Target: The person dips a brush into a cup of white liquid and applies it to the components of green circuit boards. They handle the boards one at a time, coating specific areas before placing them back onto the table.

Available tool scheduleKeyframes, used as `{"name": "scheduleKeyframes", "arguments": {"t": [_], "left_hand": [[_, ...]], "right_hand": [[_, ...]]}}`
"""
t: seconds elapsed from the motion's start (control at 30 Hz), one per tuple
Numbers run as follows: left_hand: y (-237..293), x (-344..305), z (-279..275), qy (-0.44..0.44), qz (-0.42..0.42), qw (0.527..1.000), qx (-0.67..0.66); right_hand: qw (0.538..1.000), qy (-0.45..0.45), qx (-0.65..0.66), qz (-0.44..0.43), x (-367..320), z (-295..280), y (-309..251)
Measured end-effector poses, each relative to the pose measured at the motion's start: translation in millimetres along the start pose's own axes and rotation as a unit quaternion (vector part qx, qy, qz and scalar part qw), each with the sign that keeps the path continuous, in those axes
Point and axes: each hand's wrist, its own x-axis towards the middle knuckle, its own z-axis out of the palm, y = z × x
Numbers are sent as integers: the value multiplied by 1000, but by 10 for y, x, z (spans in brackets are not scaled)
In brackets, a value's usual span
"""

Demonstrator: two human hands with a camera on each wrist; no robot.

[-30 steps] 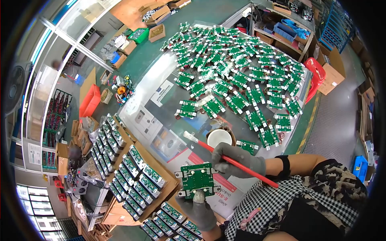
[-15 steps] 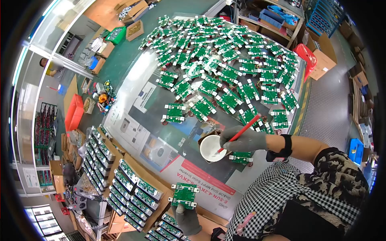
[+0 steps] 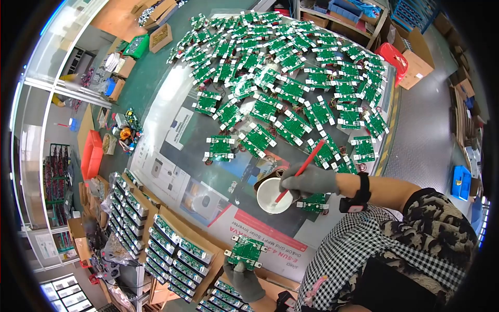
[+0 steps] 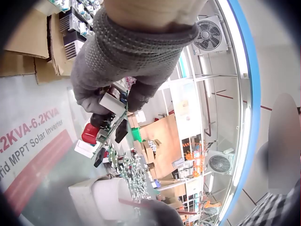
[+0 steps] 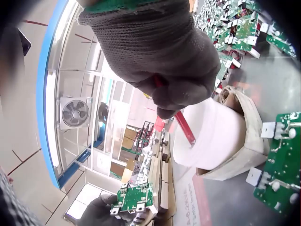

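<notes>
In the head view the gloved right hand [image 3: 316,180] grips a red-handled brush [image 3: 306,164], its lower end inside a white cup [image 3: 266,196]. The right wrist view shows the red handle [image 5: 185,128] entering the white cup [image 5: 214,136], which sits in a cardboard holder [image 5: 256,136]. Below and left of the cup, the gloved left hand [image 3: 246,283] pinches a green circuit board [image 3: 246,252] by its edge, thumb on top. From the left wrist view, the left hand [image 4: 122,70] holds the board edge-on, with dark and red components on its underside.
Many green boards [image 3: 262,108] cover the table's far part; one board [image 3: 313,203] lies just right of the cup. Boards with heatsinks stand in rows on cardboard [image 3: 208,242] at the lower left. A red stool [image 3: 391,58] and a carton [image 3: 417,61] stand beyond the table.
The right hand has moved the brush from beside the held board into the cup. The left hand with its board has lowered away from the cup, and the head view has shifted.
</notes>
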Motion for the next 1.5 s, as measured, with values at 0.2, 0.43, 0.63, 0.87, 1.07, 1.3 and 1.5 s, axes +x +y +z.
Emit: {"name": "scheduleKeyframes", "arguments": {"t": [0.2, 0.43, 0.63, 0.87, 1.07, 1.3, 1.5], "left_hand": [[291, -76, 230, -89, -71, 993, 24], [495, -126, 450, -253, -152, 950, 96], [553, -143, 545, -350, -209, 902, 140], [534, -199, 572, -373, -233, 888, 130], [522, -197, 563, -380, -235, 885, 133], [521, -200, 603, -385, -232, 881, 147], [484, -175, 519, -360, -220, 896, 139]], "right_hand": [[987, -29, 148, -56, -470, -162, -281], [982, -121, 90, -110, -978, -24, -592], [982, -138, -21, -125, -1139, 119, -682], [920, -181, -159, -310, -1307, 176, -655], [936, -166, -171, -259, -1386, 161, -746], [918, -175, -200, -295, -1302, 189, -684], [937, -143, -200, -248, -1440, 93, -737]]}}
